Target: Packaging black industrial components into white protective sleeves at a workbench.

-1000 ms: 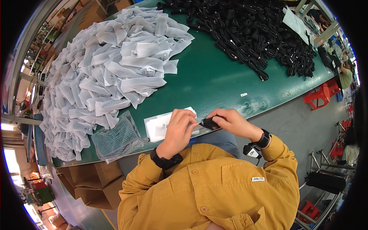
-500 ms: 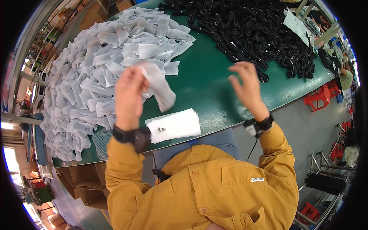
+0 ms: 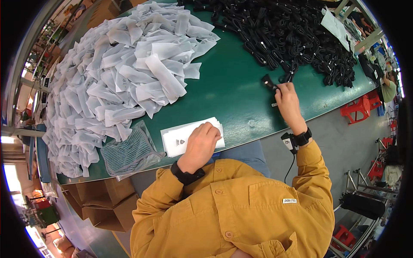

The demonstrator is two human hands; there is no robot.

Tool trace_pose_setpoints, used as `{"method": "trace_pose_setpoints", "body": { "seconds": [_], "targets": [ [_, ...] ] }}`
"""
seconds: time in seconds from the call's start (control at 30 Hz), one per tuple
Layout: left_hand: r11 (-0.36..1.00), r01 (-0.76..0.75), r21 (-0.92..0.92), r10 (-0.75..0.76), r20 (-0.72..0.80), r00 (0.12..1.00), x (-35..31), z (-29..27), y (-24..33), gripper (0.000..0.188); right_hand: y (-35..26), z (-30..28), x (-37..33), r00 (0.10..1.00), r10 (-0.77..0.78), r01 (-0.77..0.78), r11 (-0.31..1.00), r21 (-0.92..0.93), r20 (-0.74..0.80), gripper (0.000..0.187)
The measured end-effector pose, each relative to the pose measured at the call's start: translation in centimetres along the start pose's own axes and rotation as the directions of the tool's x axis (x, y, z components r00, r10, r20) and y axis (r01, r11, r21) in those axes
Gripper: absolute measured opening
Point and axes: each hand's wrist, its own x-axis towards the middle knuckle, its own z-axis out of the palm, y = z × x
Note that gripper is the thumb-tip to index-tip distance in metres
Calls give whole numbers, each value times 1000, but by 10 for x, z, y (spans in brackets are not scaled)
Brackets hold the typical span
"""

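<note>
The left hand (image 3: 201, 145) lies over the right part of the stack of white bags (image 3: 172, 143), fingers bent together; whether they grip a bag, I cannot tell. Beyond the stack and to its right, the right hand (image 3: 289, 105) pinches a black cable (image 3: 269, 82) in its fingertips. On the green table (image 3: 228, 90), a striped cloth (image 3: 129, 151) in clear plastic sits just left of the stack, a heap of pale bags (image 3: 116, 81) farther left and beyond, and a pile of black cables (image 3: 279, 34) beyond it, rightward.
</note>
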Motion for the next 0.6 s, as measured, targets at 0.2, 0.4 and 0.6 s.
{"method": "trace_pose_setpoints", "body": {
  "seconds": [0.2, 0.4, 0.6],
  "targets": [
    [973, 183, -142, -193, -62, 979, -2, 7, -3, 9, -73, -34, -20, 845, 36, -449, 591, 670, 534, 17],
    [845, 358, -396, -399, -21, 917, -2, 1, -1, 7, -100, -50, -37, 920, -352, 143, 708, 692, 171, 20],
    [972, 139, -188, -163, -117, 980, -3, 3, -1, 5, -100, -49, -40, 902, -391, 191, 744, 641, 185, 24]
  ]
}}
